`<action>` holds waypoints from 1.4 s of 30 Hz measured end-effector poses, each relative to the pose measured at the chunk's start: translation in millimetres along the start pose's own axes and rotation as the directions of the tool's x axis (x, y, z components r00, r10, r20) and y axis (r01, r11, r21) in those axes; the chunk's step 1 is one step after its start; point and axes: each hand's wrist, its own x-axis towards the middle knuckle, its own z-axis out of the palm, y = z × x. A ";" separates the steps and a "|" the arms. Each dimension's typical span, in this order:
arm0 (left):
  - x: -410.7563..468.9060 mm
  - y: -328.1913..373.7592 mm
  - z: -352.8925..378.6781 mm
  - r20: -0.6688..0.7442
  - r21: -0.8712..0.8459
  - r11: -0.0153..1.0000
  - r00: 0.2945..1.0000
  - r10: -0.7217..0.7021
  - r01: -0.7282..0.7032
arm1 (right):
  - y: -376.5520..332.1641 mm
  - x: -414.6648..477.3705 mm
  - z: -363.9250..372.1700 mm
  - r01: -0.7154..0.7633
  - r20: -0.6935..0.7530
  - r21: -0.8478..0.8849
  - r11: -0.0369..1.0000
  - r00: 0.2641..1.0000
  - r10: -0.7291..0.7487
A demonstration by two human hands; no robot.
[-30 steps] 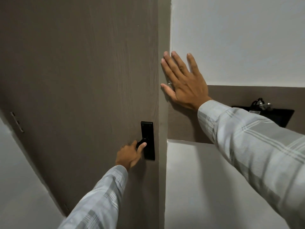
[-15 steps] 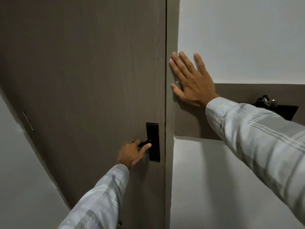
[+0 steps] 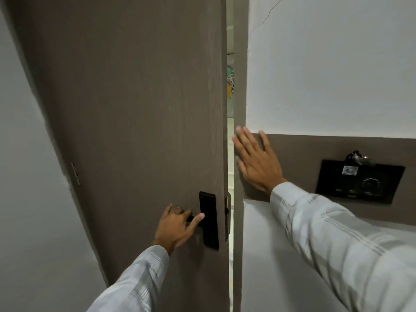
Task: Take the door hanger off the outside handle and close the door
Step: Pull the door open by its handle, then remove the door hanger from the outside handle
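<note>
A grey-brown wood-grain door fills the left and middle of the view. It stands slightly ajar, with a narrow bright gap between its edge and the frame. My left hand grips the black lever handle beside its black backplate. My right hand lies flat with fingers spread on the brown wall band right of the door frame. No door hanger is visible; the outside handle is hidden behind the door.
A black wall panel with keys hanging at its top is mounted on the brown band at the right. White wall lies above and below it. A hinge shows at the door's left edge.
The door was shut against the frame; now it has swung open a crack, showing a bright gap. My right hand slid lower on the wall. My left hand stays on the handle.
</note>
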 end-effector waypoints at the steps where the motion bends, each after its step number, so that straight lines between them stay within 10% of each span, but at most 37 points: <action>1: -4.7 0.9 -3.6 -0.016 -0.012 1.000 1.000 -0.008 0.007 | -6.7 -9.3 3.4 0.016 -0.003 0.026 1.000 1.000 -0.016; 9: -46.5 -2.6 -28.9 -0.097 -0.110 0.984 0.984 -0.150 0.139 | -51.5 -79.0 33.1 0.022 0.048 0.322 0.946 0.998 -0.040; 16: -98.2 -4.4 -40.4 -0.139 -0.059 0.961 0.951 -0.277 0.271 | -107.7 -108.4 63.0 -0.184 0.335 0.716 0.673 0.937 -0.099; 23: -136.0 17.0 -78.5 -0.369 0.069 0.969 0.908 -0.197 0.239 | -173.8 -105.4 75.5 -0.504 0.646 0.756 0.418 0.678 -0.352; 34: -180.8 27.0 -105.5 -0.384 0.258 0.913 0.901 -0.202 0.315 | -263.3 -91.8 48.5 -0.675 0.639 0.732 0.088 0.637 -0.430; 42: -196.1 20.3 -109.1 -0.380 0.217 0.907 0.887 -0.262 0.361 | -247.5 -81.3 29.8 -0.480 0.605 0.742 0.468 0.781 -0.158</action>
